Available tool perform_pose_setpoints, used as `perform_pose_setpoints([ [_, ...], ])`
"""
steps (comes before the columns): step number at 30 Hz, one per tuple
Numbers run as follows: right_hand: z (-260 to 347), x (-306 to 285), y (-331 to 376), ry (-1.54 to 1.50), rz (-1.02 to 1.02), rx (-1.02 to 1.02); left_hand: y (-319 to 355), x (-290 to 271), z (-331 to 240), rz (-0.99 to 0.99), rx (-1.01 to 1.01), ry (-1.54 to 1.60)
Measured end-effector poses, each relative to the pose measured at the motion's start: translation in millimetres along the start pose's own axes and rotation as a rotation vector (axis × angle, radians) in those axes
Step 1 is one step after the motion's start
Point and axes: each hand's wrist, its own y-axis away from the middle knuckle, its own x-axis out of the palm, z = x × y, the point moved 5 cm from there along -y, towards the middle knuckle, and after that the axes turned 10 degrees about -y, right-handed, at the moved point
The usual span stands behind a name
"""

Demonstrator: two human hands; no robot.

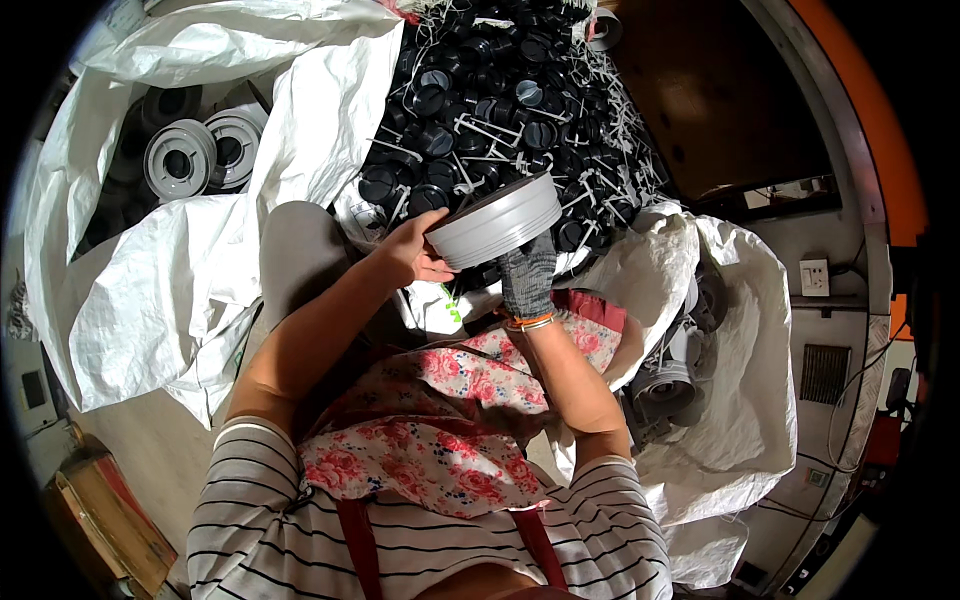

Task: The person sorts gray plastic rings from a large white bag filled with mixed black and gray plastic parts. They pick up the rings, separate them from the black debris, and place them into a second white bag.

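Note:
A wide, round, light-grey plastic part (497, 225) with ridged sides is held tilted above my lap, its right side higher. My bare left hand (418, 250) grips its left edge, the thumb on top and the fingers at the side. My right hand (527, 275), in a dark grey knitted glove, holds it from below near its right end; the fingertips are hidden behind the part. Just beyond lies a heap of black round plastic caps (435, 140) mixed with thin grey plastic strips.
To the left, an open white woven sack (150, 290) contains grey round plastic parts (180, 160). Another white sack (745, 390) at the right holds more grey parts (664, 388). A cardboard box (118, 515) lies at the lower left, and a wall socket (815, 278) is at the right.

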Motion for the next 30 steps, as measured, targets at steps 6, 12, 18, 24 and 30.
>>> perform_pose_setpoints([
  [6, 9.6, 2.7, 2.3, 0.135, 0.033, -0.057, -3.2, 1.8, 4.0, 0.025, 0.080, 0.175],
  [12, 25.6, 9.0, 3.8, 0.255, 0.065, -0.186, -12.0, -2.4, 2.3, 0.061, 0.145, 0.296],
  [18, 20.1, 8.8, 6.6, 0.096, 0.040, -0.113, -7.3, -3.8, 1.8, 0.071, 0.148, 0.334],
  [24, 6.9, 3.7, -1.4, 0.022, 0.016, 0.014, -8.7, -0.6, 2.9, 0.079, 0.140, 0.307],
  [30, -18.0, 2.2, -7.8, 0.075, 0.089, -0.080, -3.5, 3.5, 3.0, 0.070, 0.100, 0.196],
])
